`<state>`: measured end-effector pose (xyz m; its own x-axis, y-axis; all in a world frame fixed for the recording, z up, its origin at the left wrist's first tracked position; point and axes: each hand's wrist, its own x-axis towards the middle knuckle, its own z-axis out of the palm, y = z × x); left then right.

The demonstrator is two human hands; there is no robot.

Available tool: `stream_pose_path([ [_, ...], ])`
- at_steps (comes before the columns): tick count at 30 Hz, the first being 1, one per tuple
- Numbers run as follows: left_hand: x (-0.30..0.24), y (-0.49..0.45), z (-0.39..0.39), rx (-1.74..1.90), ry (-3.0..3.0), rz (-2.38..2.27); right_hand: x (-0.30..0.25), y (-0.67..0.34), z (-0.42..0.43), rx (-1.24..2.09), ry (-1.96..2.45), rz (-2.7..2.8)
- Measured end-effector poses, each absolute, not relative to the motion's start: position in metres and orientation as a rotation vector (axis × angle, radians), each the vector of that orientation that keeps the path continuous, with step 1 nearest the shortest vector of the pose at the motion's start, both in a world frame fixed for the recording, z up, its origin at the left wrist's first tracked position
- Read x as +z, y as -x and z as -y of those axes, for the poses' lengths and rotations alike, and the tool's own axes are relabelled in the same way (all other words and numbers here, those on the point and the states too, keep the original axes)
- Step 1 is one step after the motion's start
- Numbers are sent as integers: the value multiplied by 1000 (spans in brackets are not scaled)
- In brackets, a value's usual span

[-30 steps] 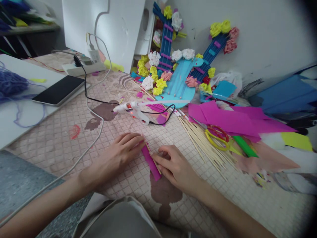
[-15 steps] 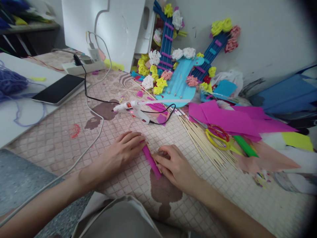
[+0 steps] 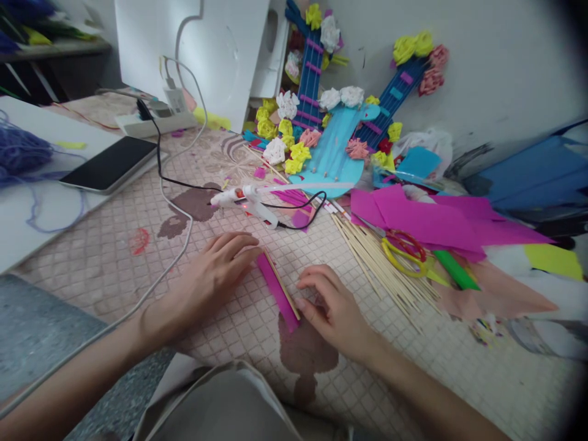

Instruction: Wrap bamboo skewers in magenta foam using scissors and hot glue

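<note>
A magenta paper strip [image 3: 277, 291] lies on the patterned floor mat [image 3: 229, 343] with a thin wooden skewer [image 3: 283, 284] along its right edge. My left hand [image 3: 215, 272] lies flat with fingers stretched out, its fingertips touching the strip's upper end. My right hand [image 3: 331, 309] sits just right of the strip's lower end, fingers curled and apart, thumb near the skewer, holding nothing. A white hot glue gun [image 3: 245, 199] with a black cord lies a little beyond both hands.
A bundle of wooden skewers [image 3: 381, 263], yellow-red scissors [image 3: 404, 251], a green marker [image 3: 454, 271] and magenta paper sheets [image 3: 432, 220] lie to the right. Blue paper guitars with paper flowers [image 3: 331, 141] lean on the wall. A phone [image 3: 110, 164], power strip [image 3: 154, 125] and purple yarn [image 3: 18, 153] sit left.
My right hand has lifted off the strip and skewer and drawn back to the right. My left hand slid slightly up. The strip and skewer now lie uncovered.
</note>
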<state>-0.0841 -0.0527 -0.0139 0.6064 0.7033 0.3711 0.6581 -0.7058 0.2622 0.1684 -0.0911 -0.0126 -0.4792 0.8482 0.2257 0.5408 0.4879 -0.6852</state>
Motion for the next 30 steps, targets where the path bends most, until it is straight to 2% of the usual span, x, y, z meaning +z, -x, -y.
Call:
stream_pose_path([
  [7, -8, 81, 55, 696, -2733, -975, -10, -169, 89, 775, 1191, 2120],
  [15, -8, 78, 61, 457, -2886, -560, -12, -171, 92, 732, 1186, 2161],
  [30, -14, 91, 70, 430, -2885, -508, -11, -169, 92, 748, 1193, 2157],
])
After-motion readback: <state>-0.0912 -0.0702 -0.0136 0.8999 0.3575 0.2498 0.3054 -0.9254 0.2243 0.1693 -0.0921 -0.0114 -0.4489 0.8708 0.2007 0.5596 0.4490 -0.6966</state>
